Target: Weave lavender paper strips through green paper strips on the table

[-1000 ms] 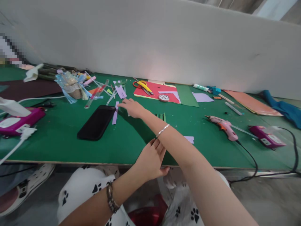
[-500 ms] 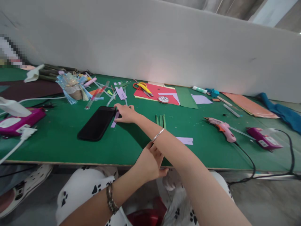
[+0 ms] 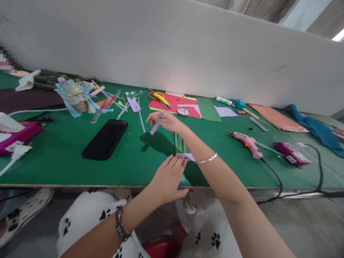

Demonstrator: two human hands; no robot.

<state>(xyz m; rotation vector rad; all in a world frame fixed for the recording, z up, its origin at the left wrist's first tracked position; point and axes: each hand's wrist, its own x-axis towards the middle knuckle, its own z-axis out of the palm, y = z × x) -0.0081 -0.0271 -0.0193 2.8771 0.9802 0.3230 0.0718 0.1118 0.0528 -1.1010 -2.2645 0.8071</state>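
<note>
My right hand (image 3: 168, 121) hovers above the green table (image 3: 67, 157), pinching a lilac paper strip (image 3: 155, 128) that hangs from its fingers. To its left lies a black phone (image 3: 105, 138). My left hand (image 3: 168, 177) rests at the table's front edge, fingers stretched out flat, next to more lilac strips (image 3: 185, 156) and some green strips (image 3: 179, 141). Part of those strips is hidden by my right forearm.
Red paper (image 3: 177, 104) with yellow-handled scissors (image 3: 158, 97) lies at the back. A pink glue gun (image 3: 245, 142) and a purple device (image 3: 291, 157) with black cords sit to the right. Paper scraps and a blue tassel bundle (image 3: 72, 95) clutter the left back.
My right hand pressed on a lilac strip beside the phone, then lifted it and drew it back to the right. My left hand stayed at the table edge.
</note>
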